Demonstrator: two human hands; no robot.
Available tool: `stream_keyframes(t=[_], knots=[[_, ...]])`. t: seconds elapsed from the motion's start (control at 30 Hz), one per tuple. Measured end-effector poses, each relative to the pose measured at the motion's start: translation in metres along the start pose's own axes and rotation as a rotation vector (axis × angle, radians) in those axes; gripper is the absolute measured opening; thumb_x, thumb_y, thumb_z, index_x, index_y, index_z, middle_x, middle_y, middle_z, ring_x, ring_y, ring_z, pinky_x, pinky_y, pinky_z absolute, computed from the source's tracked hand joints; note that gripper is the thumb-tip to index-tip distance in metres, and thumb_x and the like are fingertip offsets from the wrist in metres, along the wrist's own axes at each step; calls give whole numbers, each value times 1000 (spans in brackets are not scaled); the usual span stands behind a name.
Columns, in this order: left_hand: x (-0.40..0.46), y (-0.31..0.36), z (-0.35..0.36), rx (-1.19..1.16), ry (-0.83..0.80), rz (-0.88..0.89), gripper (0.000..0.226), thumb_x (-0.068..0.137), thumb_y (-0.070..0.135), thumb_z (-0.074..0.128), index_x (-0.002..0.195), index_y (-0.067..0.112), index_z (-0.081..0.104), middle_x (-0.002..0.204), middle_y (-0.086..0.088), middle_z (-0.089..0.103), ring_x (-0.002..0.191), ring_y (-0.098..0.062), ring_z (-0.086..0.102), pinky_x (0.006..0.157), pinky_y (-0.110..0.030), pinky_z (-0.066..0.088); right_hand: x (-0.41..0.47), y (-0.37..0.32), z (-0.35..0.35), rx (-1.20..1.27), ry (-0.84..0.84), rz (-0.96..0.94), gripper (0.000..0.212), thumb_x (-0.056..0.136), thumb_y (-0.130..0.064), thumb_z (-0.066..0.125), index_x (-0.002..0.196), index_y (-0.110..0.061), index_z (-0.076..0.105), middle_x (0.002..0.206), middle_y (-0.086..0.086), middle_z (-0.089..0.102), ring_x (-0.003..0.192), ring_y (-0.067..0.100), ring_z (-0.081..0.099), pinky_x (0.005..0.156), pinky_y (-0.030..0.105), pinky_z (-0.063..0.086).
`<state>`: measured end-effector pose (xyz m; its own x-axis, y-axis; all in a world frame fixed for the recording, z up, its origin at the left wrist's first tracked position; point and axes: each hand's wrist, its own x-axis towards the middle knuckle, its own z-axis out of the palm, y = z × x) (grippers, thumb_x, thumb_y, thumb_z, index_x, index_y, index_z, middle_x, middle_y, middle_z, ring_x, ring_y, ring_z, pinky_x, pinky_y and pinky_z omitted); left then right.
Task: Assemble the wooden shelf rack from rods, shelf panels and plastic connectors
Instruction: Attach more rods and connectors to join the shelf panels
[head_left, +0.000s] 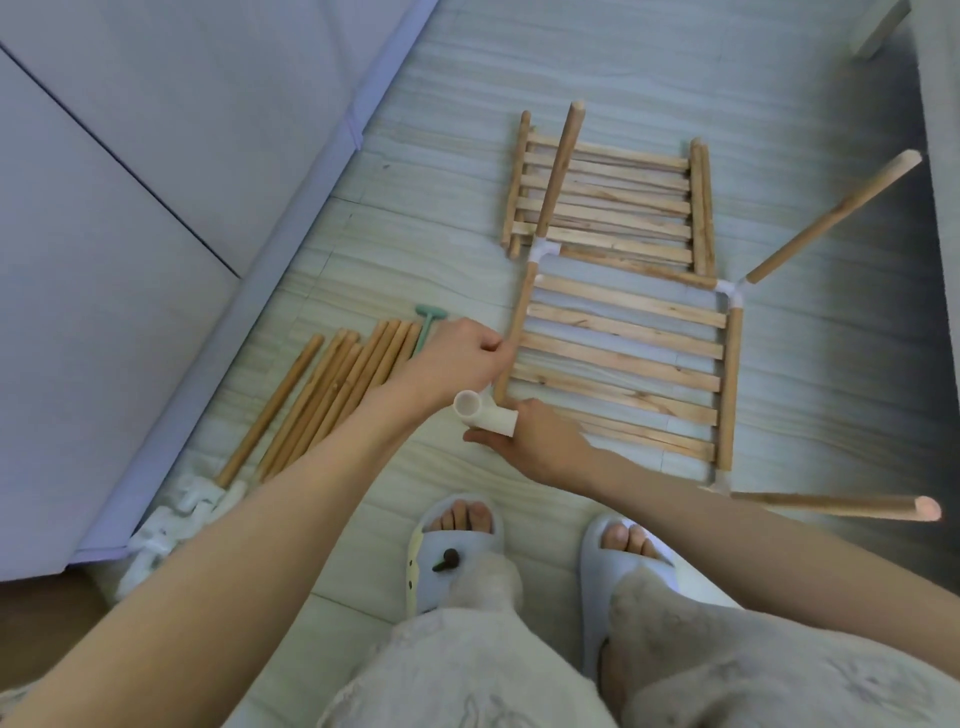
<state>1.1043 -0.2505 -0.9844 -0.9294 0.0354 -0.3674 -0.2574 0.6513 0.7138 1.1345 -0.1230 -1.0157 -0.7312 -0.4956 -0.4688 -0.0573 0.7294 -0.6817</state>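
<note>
A slatted wooden shelf panel (623, 358) lies on the floor, framed by rods joined with white plastic connectors. My left hand (457, 358) grips the panel's left side rod (519, 312) near its lower end. My right hand (540, 441) holds a white three-way connector (483, 415) at that rod's bottom end. Upright rods (558, 166) stand out of the corner connectors at the far left (543, 252), far right (730, 291) and near right (719, 480).
A second stack of slatted panels (608, 202) lies behind. Several loose rods (332, 395) and a green mallet (428, 325) lie at the left, with spare white connectors (176, 519) by a grey sofa (130, 208). My slippered feet (457, 551) stand close in front.
</note>
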Motion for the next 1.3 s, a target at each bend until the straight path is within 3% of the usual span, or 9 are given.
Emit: stream_keyframes(t=[0.1, 0.17, 0.37, 0.43, 0.5, 0.63, 0.8, 1.0, 1.3], knots=[[0, 1, 0, -17, 28, 2, 46, 89, 14, 51, 47, 12, 33, 60, -12, 44, 52, -14, 34, 45, -18, 28, -1, -1, -3, 6, 5, -7, 20, 92, -34, 58, 85, -15, 59, 71, 2, 51, 78, 27, 58, 46, 10, 35], [-1, 3, 0, -40, 40, -16, 43, 88, 12, 51, 49, 10, 35, 62, -13, 43, 52, -14, 33, 40, -14, 25, -2, -4, -5, 11, 3, 1, 25, 91, -34, 59, 96, -10, 64, 79, 4, 54, 77, 24, 56, 46, 11, 35], [-7, -4, 6, -426, 203, -145, 40, 89, 36, 58, 63, 6, 53, 60, -8, 43, 53, -12, 39, 53, -23, 30, -11, -2, -23, 230, -33, 62, 27, 97, -23, 47, 85, -4, 62, 87, 14, 66, 80, 23, 63, 78, 34, 53], [-15, -7, 5, -496, 185, -154, 48, 89, 45, 57, 58, 9, 55, 55, -1, 46, 48, -6, 43, 49, -17, 34, -25, -5, -35, 594, -7, 94, 37, 100, -30, 39, 82, -5, 60, 80, 16, 66, 70, 22, 63, 67, 31, 53], [-23, -8, 3, -529, 114, -155, 48, 88, 51, 54, 57, 14, 58, 53, 2, 47, 49, -6, 46, 50, -17, 35, -35, -7, -41, 720, -35, 81, 43, 98, -41, 39, 81, -6, 58, 70, 13, 64, 61, 20, 59, 58, 26, 48], [-35, -11, 7, -677, 14, -187, 35, 87, 46, 56, 67, 18, 60, 58, 5, 51, 56, -10, 47, 56, -21, 36, -42, -11, -36, 553, -42, 0, 25, 95, -28, 51, 79, -11, 58, 65, 5, 60, 54, 12, 52, 55, 22, 42], [-43, -16, 26, -958, 62, -267, 30, 85, 46, 55, 83, 17, 63, 73, 3, 56, 70, -12, 51, 67, -25, 37, -37, -16, -28, 776, 0, 25, 15, 95, -11, 53, 83, -9, 62, 70, 5, 63, 54, 8, 52, 51, 18, 40], [-43, -20, 37, -971, 6, -186, 48, 93, 50, 41, 62, 16, 53, 54, 5, 50, 51, -6, 45, 62, -25, 32, -39, -19, -22, 714, 102, 48, 15, 95, -10, 51, 81, -11, 57, 66, 2, 57, 50, 8, 45, 54, 22, 36], [-34, -25, 40, -1002, 35, -55, 48, 94, 50, 35, 67, 14, 54, 59, 1, 54, 56, -9, 50, 55, -17, 39, -32, -18, -24, 543, 176, -31, 16, 96, -12, 49, 83, -16, 57, 65, -2, 54, 49, 0, 43, 60, 22, 36]])
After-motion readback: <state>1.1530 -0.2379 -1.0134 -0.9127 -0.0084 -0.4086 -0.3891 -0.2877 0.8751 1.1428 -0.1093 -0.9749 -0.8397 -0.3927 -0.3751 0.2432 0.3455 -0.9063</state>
